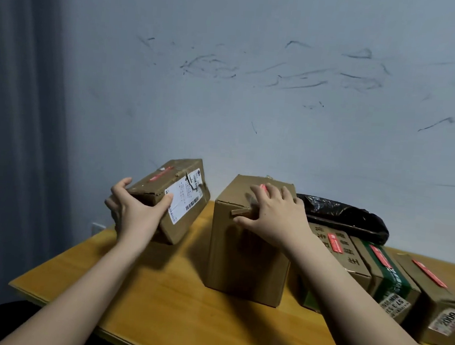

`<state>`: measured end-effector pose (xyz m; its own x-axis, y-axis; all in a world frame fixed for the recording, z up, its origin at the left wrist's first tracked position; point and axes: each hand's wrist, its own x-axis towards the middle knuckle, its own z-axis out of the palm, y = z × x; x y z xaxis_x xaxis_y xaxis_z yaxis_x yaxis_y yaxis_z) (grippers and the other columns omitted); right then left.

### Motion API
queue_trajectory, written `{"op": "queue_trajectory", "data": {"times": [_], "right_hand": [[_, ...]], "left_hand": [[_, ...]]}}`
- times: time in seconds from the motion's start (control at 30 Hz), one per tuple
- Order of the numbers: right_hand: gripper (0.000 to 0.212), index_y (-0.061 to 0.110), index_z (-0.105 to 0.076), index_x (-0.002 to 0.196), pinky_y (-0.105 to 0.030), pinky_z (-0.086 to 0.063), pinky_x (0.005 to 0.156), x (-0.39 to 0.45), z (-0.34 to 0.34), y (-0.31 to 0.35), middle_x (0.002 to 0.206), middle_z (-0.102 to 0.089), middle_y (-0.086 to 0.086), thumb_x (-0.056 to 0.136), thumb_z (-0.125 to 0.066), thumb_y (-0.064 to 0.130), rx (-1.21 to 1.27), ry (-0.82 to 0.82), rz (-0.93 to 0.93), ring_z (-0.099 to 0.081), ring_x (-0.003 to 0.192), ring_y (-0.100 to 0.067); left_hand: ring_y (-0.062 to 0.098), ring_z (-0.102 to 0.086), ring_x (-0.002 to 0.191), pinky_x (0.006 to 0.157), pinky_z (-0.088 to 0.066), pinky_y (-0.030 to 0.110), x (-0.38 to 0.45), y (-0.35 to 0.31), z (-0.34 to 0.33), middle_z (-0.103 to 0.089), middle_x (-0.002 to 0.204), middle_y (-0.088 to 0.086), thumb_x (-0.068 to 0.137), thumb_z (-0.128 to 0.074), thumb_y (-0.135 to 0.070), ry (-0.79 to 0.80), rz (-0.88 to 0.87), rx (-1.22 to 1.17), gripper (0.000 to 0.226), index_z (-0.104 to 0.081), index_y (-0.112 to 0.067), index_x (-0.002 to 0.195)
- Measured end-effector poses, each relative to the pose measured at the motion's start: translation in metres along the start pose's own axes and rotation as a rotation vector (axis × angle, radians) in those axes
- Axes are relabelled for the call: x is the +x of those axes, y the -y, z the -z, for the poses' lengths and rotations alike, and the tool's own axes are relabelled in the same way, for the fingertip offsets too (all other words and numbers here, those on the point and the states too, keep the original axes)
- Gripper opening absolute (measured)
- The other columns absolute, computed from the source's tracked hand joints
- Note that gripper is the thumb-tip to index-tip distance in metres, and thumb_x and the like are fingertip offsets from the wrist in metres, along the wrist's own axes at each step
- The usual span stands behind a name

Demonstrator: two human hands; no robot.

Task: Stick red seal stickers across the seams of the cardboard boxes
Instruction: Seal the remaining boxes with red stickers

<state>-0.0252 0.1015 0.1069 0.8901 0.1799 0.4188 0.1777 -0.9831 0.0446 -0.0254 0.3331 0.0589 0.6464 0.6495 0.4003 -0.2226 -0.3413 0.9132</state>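
Observation:
My left hand (135,208) grips one end of a small cardboard box (180,195) and holds it tilted above the table; the box carries a white shipping label and a red seal sticker (160,176) on its top. My right hand (275,215) lies flat with spread fingers on the top of a taller plain cardboard box (246,259) that stands upright on the table. A bit of a red sticker (263,188) shows at my fingertips on that box's top.
Three more boxes (393,277) lie in a row at the right, each with a red sticker across its top. A black plastic bag (346,215) lies behind them. The wooden table (170,305) ends at the left and front; a marked wall stands close behind.

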Motion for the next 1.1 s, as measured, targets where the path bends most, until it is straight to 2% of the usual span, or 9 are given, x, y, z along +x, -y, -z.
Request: {"op": "queue_trajectory", "data": {"times": [0.2,0.37,0.6,0.9,1.1], "right_hand": [[0.072,0.033,-0.029,0.143,-0.042,-0.030,0.107,0.000,-0.008,-0.007,0.151,-0.033,-0.008,0.084,-0.044,0.072,0.000,0.001,0.018,-0.032,0.137,-0.031],[0.075,0.033,-0.031,0.141,-0.040,-0.033,0.103,-0.001,-0.008,-0.010,0.143,-0.042,-0.009,0.081,-0.049,0.073,-0.029,0.012,0.035,-0.039,0.131,-0.030],[0.070,0.031,-0.035,0.137,-0.038,-0.040,0.094,-0.009,-0.005,-0.014,0.132,-0.050,-0.008,0.081,-0.049,0.072,-0.047,-0.023,0.045,-0.049,0.121,-0.030],[0.073,0.028,-0.033,0.138,-0.037,-0.042,0.089,-0.035,0.008,-0.018,0.128,-0.051,-0.009,0.082,-0.050,0.071,-0.084,-0.021,0.042,-0.051,0.117,-0.031],[0.068,0.025,-0.036,0.135,-0.037,-0.041,0.089,-0.045,0.014,-0.021,0.127,-0.052,-0.010,0.083,-0.052,0.067,-0.088,-0.014,0.025,-0.052,0.115,-0.032]], "left_hand": [[0.038,-0.034,0.128,0.103,-0.033,0.048,-0.005,0.017,-0.031,-0.025,0.140,0.014,0.070,-0.081,-0.033,0.028,0.029,0.107,0.085,-0.029,-0.019,0.135],[0.040,-0.035,0.126,0.097,-0.037,0.047,-0.011,0.028,-0.050,-0.025,0.140,0.015,0.069,-0.082,-0.036,0.060,0.059,0.183,0.086,-0.029,-0.019,0.135],[0.042,-0.035,0.124,0.097,-0.039,0.049,-0.023,0.038,-0.065,-0.025,0.141,0.017,0.068,-0.082,-0.037,0.086,0.062,0.250,0.087,-0.029,-0.019,0.135],[0.042,-0.035,0.125,0.097,-0.040,0.050,-0.044,0.048,-0.075,-0.026,0.140,0.017,0.067,-0.083,-0.037,0.122,0.032,0.305,0.089,-0.030,-0.019,0.136],[0.040,-0.038,0.123,0.095,-0.041,0.049,-0.057,0.046,-0.082,-0.026,0.140,0.015,0.067,-0.081,-0.046,0.159,-0.006,0.396,0.093,-0.028,-0.018,0.138]]}}
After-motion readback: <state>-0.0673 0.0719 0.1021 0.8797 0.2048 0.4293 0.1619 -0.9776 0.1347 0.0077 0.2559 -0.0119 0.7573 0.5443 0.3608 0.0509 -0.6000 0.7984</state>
